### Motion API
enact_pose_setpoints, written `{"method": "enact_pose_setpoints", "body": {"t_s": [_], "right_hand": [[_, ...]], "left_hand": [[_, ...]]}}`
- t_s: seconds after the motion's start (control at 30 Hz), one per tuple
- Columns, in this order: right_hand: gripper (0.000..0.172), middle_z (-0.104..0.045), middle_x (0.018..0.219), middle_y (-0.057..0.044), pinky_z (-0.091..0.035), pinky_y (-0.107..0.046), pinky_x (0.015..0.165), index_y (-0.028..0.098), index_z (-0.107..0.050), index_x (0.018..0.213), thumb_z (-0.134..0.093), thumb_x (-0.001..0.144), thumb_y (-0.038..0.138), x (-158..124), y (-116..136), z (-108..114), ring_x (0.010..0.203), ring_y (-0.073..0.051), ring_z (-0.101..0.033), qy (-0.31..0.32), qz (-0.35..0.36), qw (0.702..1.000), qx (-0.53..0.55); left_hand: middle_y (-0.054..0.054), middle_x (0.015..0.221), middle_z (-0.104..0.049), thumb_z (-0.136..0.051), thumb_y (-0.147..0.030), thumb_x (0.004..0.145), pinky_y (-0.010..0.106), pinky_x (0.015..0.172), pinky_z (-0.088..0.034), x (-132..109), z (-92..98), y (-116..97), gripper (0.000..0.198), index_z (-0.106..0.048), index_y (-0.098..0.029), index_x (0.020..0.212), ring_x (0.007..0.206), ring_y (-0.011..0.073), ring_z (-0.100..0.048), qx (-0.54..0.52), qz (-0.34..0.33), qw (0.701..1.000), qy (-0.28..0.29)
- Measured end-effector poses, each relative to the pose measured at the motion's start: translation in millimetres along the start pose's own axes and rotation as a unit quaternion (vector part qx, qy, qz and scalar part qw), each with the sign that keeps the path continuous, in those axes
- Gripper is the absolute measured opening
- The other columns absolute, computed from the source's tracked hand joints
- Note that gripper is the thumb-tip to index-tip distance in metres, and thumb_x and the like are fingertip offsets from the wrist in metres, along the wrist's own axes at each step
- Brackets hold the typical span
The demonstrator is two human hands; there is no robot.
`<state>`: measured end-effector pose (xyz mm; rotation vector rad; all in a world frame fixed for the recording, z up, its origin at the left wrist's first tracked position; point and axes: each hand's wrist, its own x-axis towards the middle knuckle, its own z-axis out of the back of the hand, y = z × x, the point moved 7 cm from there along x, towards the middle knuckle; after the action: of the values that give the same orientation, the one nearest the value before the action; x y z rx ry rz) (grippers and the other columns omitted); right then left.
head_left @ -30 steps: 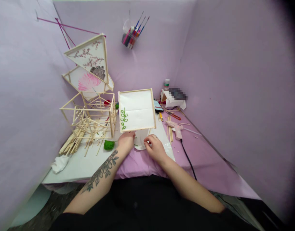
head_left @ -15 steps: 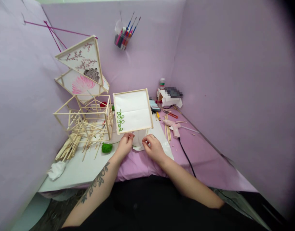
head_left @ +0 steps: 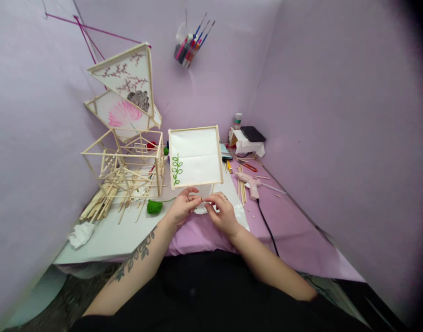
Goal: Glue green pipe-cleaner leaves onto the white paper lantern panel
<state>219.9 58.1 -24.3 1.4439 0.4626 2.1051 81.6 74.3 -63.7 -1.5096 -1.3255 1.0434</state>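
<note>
My left hand [head_left: 184, 207] and my right hand [head_left: 222, 212] meet fingertip to fingertip just in front of a square wooden frame covered with white paper [head_left: 197, 157]. Both pinch something thin between them, too small to make out. A green leafy sprig [head_left: 176, 169] is laid on the frame's left side. A ball of green yarn [head_left: 154, 207] lies left of my left hand, with a green strand running toward my fingers. A white sheet [head_left: 204, 205] lies under the hands.
An open stick-built cube frame [head_left: 128, 161] stands at the left over a heap of loose sticks [head_left: 101, 205]. Painted paper panels [head_left: 128, 87] rise behind it. A pink glue gun [head_left: 251, 183] with a black cord, more sticks, a box and a wall cup of brushes [head_left: 189, 44] are at the right and back.
My two hands have drawn together until the fingertips meet in a pinch; a second ago they were apart near the frame's front edge. The view has shifted a little.
</note>
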Motion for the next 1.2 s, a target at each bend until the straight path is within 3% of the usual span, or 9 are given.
{"method": "enact_pose_setpoints", "body": {"t_s": [0.27, 0.47, 0.7, 0.93, 1.07, 1.2], "right_hand": [[0.019, -0.057, 0.09, -0.006, -0.048, -0.032, 0.063, 0.021, -0.059, 0.104, -0.056, 0.085, 0.021, 1.0, -7.5, 0.9, 0.075, -0.018, -0.054, -0.006, -0.051, 0.999, -0.002], [0.006, -0.054, 0.086, -0.005, -0.046, -0.031, 0.066, 0.02, -0.059, 0.08, -0.053, 0.082, 0.017, 2.8, -9.3, -0.5, 0.08, -0.018, -0.053, 0.016, -0.063, 0.997, 0.034], [0.009, -0.053, 0.08, -0.004, -0.044, -0.031, 0.068, 0.021, -0.052, 0.073, -0.05, 0.079, 0.014, 2.5, -11.8, -1.4, 0.079, -0.018, -0.053, 0.017, -0.077, 0.997, 0.007], [0.01, -0.055, 0.075, -0.003, -0.044, -0.031, 0.071, 0.021, -0.054, 0.07, -0.053, 0.076, 0.012, 1.4, -15.5, -10.1, 0.076, -0.018, -0.055, 0.063, -0.084, 0.994, -0.009], [0.01, -0.055, 0.077, -0.003, -0.044, -0.029, 0.064, 0.02, -0.056, 0.072, -0.053, 0.079, 0.014, 2.6, -11.7, 3.0, 0.068, -0.015, -0.052, -0.008, -0.09, 0.996, -0.003], [0.009, -0.055, 0.079, -0.003, -0.043, -0.028, 0.061, 0.02, -0.057, 0.074, -0.053, 0.081, 0.015, 2.5, -8.1, 16.4, 0.065, -0.014, -0.049, -0.082, -0.086, 0.993, -0.014]], "left_hand": [[-0.01, 0.051, -0.053, -0.077, -0.034, 0.067, 0.017, 0.048, -0.025, -3.6, -8.2, -2.2, 0.05, -0.044, -0.019, 0.1, 0.041, 0.0035, -0.038, 0.077, 0.001, 0.997, 0.032], [-0.007, 0.062, -0.059, -0.078, -0.03, 0.063, 0.019, 0.056, -0.033, -3.6, -12.0, 0.2, 0.049, -0.041, -0.019, 0.094, 0.052, 0.006, -0.049, 0.066, 0.01, 0.997, 0.04], [-0.01, 0.059, -0.053, -0.073, -0.03, 0.066, 0.017, 0.05, -0.029, -1.9, -8.8, 0.2, 0.042, -0.042, -0.02, 0.092, 0.047, 0.0041, -0.043, 0.068, -0.004, 0.997, 0.022], [-0.009, 0.059, -0.054, -0.074, -0.036, 0.066, 0.016, 0.043, -0.028, 1.1, -1.5, 1.5, 0.045, -0.046, -0.018, 0.096, 0.041, 0.0035, -0.041, 0.07, -0.009, 0.997, -0.014], [-0.003, 0.07, -0.061, -0.073, -0.042, 0.066, 0.017, 0.036, -0.025, 2.4, 8.3, 8.3, 0.046, -0.052, -0.017, 0.098, 0.04, 0.0041, -0.044, 0.087, 0.017, 0.994, -0.056], [0.0, 0.067, -0.061, -0.075, -0.044, 0.064, 0.018, 0.037, -0.025, 1.9, 7.3, 11.2, 0.04, -0.062, -0.012, 0.084, 0.041, 0.0038, -0.042, 0.093, 0.03, 0.994, -0.045]]}}
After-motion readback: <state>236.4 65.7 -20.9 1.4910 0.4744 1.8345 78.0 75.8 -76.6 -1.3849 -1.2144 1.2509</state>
